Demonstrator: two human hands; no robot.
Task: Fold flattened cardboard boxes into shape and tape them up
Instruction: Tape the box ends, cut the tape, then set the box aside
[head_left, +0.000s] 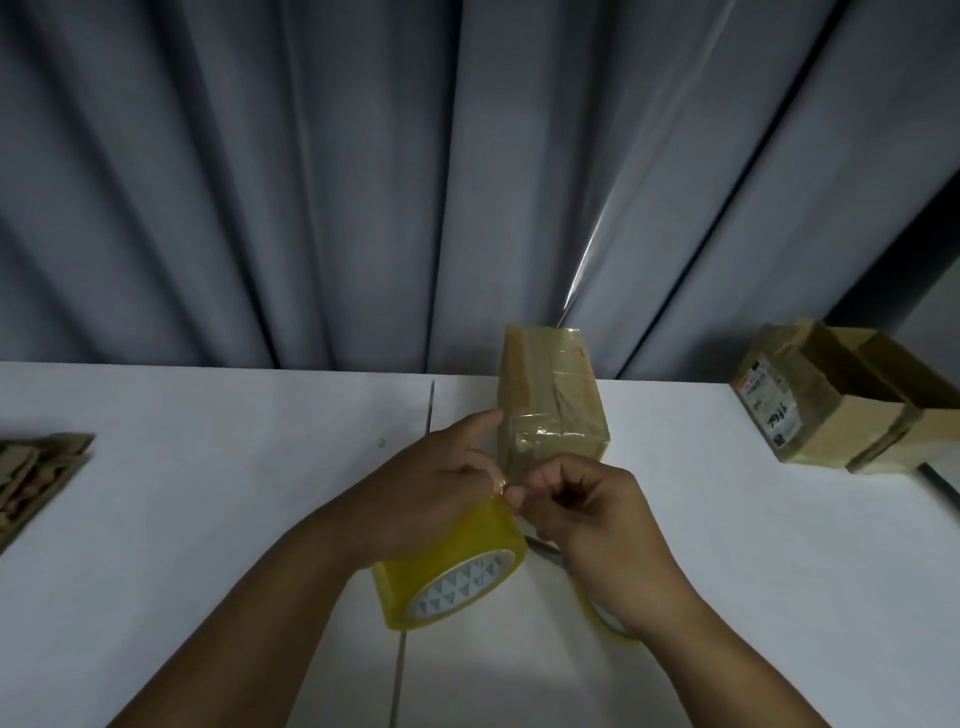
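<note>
**Taped box (550, 410) mid-table (208, 467), things around it**

The taped box stands on the table near its far edge, and a curtain (311, 182) hangs behind it. Just in front of the box, the left hand (436, 483) holds a tape roll (447, 566), and the right hand (587, 514) pinches the roll's top edge. Well to the box's right sits an open box (831, 400). Well to its left lies a flat cardboard pile (36, 478).
</note>
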